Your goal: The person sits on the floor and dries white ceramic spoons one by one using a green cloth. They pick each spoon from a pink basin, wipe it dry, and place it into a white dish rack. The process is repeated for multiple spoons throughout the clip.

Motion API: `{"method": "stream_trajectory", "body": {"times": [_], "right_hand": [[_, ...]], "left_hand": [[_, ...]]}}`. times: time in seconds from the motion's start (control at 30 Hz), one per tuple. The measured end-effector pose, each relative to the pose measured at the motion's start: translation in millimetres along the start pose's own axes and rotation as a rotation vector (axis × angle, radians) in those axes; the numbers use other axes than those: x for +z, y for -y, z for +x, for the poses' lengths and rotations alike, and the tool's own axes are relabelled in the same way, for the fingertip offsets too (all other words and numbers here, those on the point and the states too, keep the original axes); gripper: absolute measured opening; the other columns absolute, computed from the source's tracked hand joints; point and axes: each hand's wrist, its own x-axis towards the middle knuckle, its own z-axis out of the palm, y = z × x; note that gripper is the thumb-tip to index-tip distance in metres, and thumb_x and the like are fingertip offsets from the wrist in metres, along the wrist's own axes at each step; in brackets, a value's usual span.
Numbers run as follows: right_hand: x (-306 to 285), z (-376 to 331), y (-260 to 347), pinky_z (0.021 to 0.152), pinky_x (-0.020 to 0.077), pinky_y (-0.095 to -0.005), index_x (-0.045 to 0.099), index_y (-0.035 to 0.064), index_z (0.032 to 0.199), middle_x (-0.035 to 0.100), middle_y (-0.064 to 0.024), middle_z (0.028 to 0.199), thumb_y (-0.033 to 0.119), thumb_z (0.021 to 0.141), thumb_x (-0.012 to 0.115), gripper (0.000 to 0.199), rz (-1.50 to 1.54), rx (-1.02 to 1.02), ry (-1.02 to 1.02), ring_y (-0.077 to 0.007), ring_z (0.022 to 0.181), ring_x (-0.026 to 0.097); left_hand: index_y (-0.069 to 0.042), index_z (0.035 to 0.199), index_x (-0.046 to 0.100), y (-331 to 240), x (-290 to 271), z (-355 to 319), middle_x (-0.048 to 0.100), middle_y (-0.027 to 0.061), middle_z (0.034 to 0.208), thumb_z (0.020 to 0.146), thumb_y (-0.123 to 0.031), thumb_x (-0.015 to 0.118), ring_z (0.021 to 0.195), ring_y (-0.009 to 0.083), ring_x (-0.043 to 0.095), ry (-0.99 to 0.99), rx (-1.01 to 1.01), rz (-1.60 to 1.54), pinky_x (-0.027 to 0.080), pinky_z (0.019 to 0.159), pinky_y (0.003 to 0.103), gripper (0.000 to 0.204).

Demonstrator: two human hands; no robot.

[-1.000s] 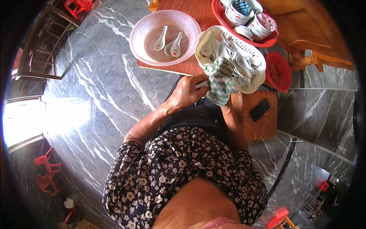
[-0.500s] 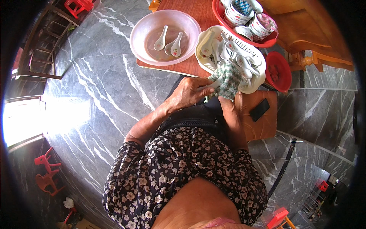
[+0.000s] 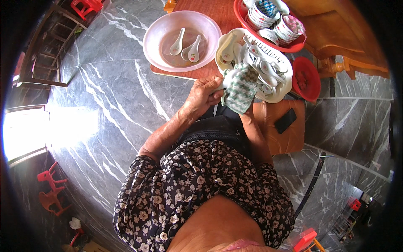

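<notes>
My left hand [image 3: 203, 95] is closed on the handle of a white soup spoon [image 3: 221, 86]. A green-and-white checked cloth [image 3: 239, 90] covers the spoon's bowl end. Mostly hidden behind and under the cloth, my right hand [image 3: 248, 115] grips it from the near side. Just beyond my hands stands a cream basket [image 3: 277, 97] heaped with white soup spoons [image 3: 268, 69]. To its left, a translucent pinkish basin [image 3: 152, 47] holds three more spoons [image 3: 178, 45], lying in a little cloudy water.
A red basin [image 3: 289, 48] at the back holds stacked bowls [image 3: 263, 17] with blue and pink cloths. Another red basin [image 3: 311, 82] stands right of the basket. A black phone [image 3: 286, 121] lies on a brown padded seat [image 3: 268, 140]. The wooden table [image 3: 189, 74] bears the basins.
My left hand has moved slightly left and up with the spoon. The cloth has shifted left and now hangs lower around the spoon's bowl end; my right hand is more covered.
</notes>
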Motion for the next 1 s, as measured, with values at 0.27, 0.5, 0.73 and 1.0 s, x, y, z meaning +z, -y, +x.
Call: {"method": "stream_trajectory", "body": {"times": [0.27, 0.5, 0.73, 1.0], "right_hand": [[12, 3, 21, 0.076, 0.0483, -0.0285, 0.037, 0.0063, 0.12, 0.053, -0.0059, 0.104, 0.017, 0.085, 0.053, 0.039, 0.279, 0.045, -0.118, -0.0146, 0.087, 0.056], [0, 11, 27, 0.085, 0.0432, -0.0303, 0.045, 0.0038, 0.113, 0.054, -0.0041, 0.096, 0.02, 0.076, 0.058, 0.043, -0.615, -0.422, -0.162, -0.017, 0.092, 0.053], [-18, -7, -91, 0.092, 0.0422, -0.032, 0.046, 0.0025, 0.114, 0.054, -0.0085, 0.107, 0.018, 0.087, 0.049, 0.032, -0.722, -0.46, -0.348, -0.0184, 0.101, 0.052], [-4, 1, -23, 0.091, 0.0398, -0.0349, 0.041, -0.0061, 0.119, 0.047, -0.0208, 0.116, 0.022, 0.08, 0.057, 0.05, -1.117, -0.335, -0.244, -0.0293, 0.108, 0.047]], "left_hand": [[-0.007, 0.076, 0.05, -2, -2, -3, 0.037, -0.0023, 0.051, 0.089, -0.025, 0.05, 0.042, 0.0055, 0.028, -0.018, -0.037, -0.068, 0.02, 0.037, 0.018, 0.023], [-0.007, 0.076, 0.05, -4, -4, -6, 0.036, -0.0022, 0.051, 0.088, -0.025, 0.05, 0.041, 0.0056, 0.027, -0.005, -0.063, -0.022, 0.019, 0.037, 0.019, 0.021], [-0.005, 0.082, 0.053, -5, -1, -4, 0.037, -0.0017, 0.052, 0.087, -0.024, 0.05, 0.042, 0.0055, 0.028, 0.003, -0.079, -0.005, 0.019, 0.038, 0.019, 0.02], [0.003, 0.101, 0.053, -6, -3, -2, 0.049, 0.0017, 0.064, 0.082, -0.01, 0.041, 0.051, 0.0061, 0.036, -0.091, 0.322, 0.367, 0.03, 0.048, 0.019, 0.026]]}}
